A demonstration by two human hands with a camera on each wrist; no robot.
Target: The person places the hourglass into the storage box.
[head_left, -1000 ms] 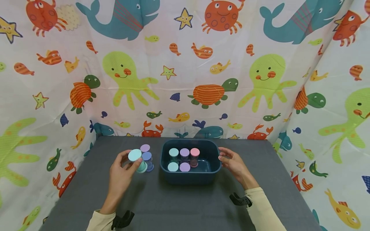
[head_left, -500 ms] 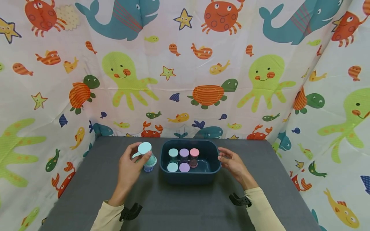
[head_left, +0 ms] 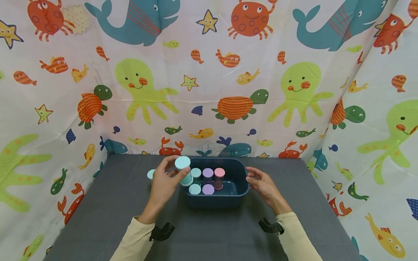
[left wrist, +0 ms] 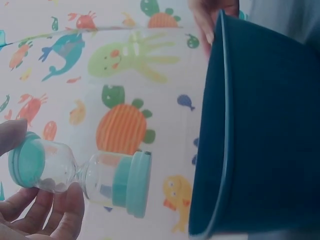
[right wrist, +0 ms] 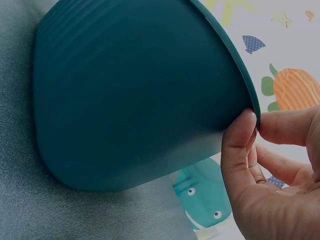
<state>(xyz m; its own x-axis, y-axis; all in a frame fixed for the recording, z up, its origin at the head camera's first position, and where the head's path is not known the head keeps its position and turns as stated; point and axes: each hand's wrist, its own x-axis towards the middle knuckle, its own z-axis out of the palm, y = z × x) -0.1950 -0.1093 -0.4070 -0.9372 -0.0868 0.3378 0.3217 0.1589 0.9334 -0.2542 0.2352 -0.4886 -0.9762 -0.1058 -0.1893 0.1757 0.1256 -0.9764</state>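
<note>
My left hand holds a sand timer with pale teal caps, thumb and fingers around one end. The timer overlaps the left rim of a dark blue bin in the head view. Seen from the left wrist, the timer's clear glass bulbs show, and its free end is apart from the bin wall. My right hand pinches the bin's right rim between thumb and fingers. Inside the bin stand several timers, including teal, purple and pink ones.
Another teal-capped timer stands on the grey table left of my left hand, partly hidden by it. Other timers there are mostly covered by the hand. A cloth with sea animals hangs behind and along the sides.
My left hand has carried the teal sand timer up and rightward, from beside the timers on the table to the bin's left rim. My right hand has stayed on the bin's rim.
</note>
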